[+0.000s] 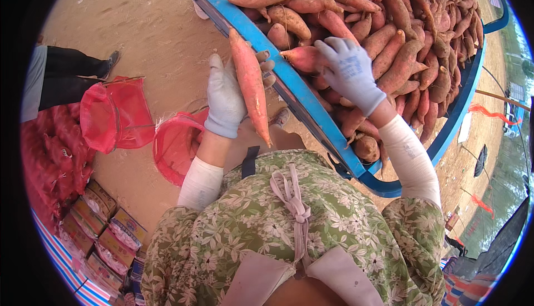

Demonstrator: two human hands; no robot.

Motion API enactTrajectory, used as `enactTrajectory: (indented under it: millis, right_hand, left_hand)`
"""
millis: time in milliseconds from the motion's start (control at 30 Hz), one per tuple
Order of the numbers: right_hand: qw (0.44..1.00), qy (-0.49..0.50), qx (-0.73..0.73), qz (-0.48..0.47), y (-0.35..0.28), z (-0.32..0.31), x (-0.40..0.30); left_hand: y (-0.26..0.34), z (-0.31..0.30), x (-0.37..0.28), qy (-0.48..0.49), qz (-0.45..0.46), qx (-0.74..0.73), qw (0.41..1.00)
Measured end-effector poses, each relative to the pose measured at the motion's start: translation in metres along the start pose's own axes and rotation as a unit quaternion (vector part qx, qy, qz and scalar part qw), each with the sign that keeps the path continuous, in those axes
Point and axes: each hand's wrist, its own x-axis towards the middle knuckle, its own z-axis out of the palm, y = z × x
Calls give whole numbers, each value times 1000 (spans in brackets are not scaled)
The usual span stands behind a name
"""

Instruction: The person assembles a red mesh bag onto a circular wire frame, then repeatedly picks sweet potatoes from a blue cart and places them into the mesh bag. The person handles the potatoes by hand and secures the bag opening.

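Note:
A long, slender sweet potato (249, 85) lies across the palm of my left hand (229, 93), its tapered end pointing down toward my body; the gloved fingers curl behind it, beside the blue metal side rail (292, 82) of a cart. My right hand (348, 70), in a pale glove, reaches over that rail into the cart. Its fingers are on a reddish sweet potato (306, 59) with a pointed tip. Around it spreads a large pile of sweet potatoes (394, 64). Beneath my left forearm stands an open red mesh bag (173, 149) with some sweet potatoes inside.
Another red mesh bag (119, 114) stands at the left near a person's dark-trousered legs (71, 64). Filled red mesh bags (58, 155) are stacked at the far left, above printed cardboard boxes (114, 247). The cart's curved blue corner (381, 187) is near my right elbow.

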Motion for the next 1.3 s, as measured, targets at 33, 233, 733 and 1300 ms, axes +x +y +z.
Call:
enactTrajectory:
  millis: [33, 233, 733, 1300]
  right_hand:
    - [996, -80, 25, 32, -9, 7, 3]
    - [985, -138, 69, 81, -11, 34, 10]
    - [697, 192, 613, 318, 21, -132, -31]
    - [850, 268, 201, 406, 57, -27, -121]
  left_hand:
    - [0, 2, -2, 10, 1, 1, 1000]
    - [-2, -2, -4, 10, 15, -36, 999]
    - [-32, 141, 88, -249, 15, 162, 955]
    - [-11, 14, 25, -119, -86, 118, 982]
